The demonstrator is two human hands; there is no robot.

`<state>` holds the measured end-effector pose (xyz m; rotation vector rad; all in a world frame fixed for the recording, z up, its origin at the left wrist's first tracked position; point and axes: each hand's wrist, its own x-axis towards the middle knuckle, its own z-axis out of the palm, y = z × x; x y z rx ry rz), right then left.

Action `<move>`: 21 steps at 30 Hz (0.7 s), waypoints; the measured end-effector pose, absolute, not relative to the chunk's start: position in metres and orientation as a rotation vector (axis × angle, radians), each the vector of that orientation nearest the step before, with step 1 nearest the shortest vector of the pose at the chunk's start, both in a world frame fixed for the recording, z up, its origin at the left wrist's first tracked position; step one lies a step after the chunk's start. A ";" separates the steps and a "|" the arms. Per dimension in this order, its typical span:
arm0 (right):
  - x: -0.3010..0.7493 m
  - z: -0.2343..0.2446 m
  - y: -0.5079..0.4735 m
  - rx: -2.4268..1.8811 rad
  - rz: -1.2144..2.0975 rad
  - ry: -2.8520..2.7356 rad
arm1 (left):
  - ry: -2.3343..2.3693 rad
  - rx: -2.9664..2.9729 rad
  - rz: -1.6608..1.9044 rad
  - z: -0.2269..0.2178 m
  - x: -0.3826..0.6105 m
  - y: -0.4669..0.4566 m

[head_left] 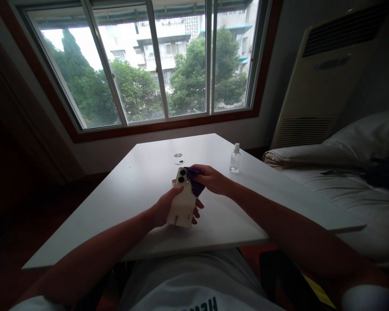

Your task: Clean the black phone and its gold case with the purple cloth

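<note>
My left hand (164, 209) is wrapped round a cream-white phone (183, 199), held back side up above the white table (132, 203), with its two camera lenses at the far end. My right hand (210, 178) pinches a dark purple cloth (194, 180) and presses it against the phone's upper right edge, beside the lenses. Both hands hover over the table's middle, near its front half.
A small clear spray bottle (235, 158) with a white cap stands on the table's far right. Two small round items (178, 158) lie near the far edge. A bed with white pillows (350, 147) is on the right, an air conditioner (327, 73) behind it, a window ahead.
</note>
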<state>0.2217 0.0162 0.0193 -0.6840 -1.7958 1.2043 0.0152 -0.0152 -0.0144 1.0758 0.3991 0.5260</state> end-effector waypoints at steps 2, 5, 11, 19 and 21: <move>0.223 0.018 0.017 -0.661 1.214 -1.833 | 0.407 1.102 0.526 -0.013 0.015 -0.016; 0.221 0.018 0.016 -0.704 1.168 -1.812 | 0.423 1.130 0.532 -0.012 0.015 -0.017; 0.218 0.020 0.015 -0.728 1.190 -1.718 | 0.426 1.083 0.533 -0.012 0.016 -0.017; 0.221 0.018 0.017 -0.738 1.200 -1.776 | 0.424 1.089 0.520 -0.011 0.015 -0.018; 0.220 0.018 0.016 -0.767 1.228 -1.719 | 0.426 1.092 0.526 -0.011 0.015 -0.018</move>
